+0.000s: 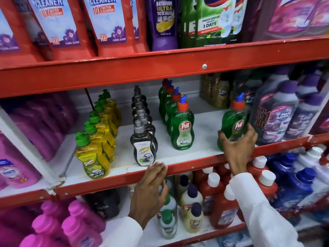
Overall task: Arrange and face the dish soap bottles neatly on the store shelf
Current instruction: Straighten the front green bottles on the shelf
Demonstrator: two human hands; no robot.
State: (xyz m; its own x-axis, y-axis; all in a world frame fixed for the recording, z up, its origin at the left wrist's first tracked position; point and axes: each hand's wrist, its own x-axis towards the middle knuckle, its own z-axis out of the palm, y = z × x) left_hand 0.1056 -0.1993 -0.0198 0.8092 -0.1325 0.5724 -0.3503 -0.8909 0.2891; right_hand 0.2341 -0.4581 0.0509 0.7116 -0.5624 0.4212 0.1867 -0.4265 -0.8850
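On the white middle shelf stand three rows of dish soap running front to back: yellow bottles with green caps, dark grey bottles, and green Pril bottles with red caps. Apart from them at the right, one more green Pril bottle is tilted slightly, and my right hand is wrapped around its lower half. My left hand rests with its fingertips on the red front rail, just below the front grey bottle, holding nothing.
Large purple-capped bottles crowd the right of the same shelf, touching the held bottle's side. Pink bottles fill the left bay. Red cleaner packs sit on the shelf above. Red, blue and cream bottles stand on the shelf below.
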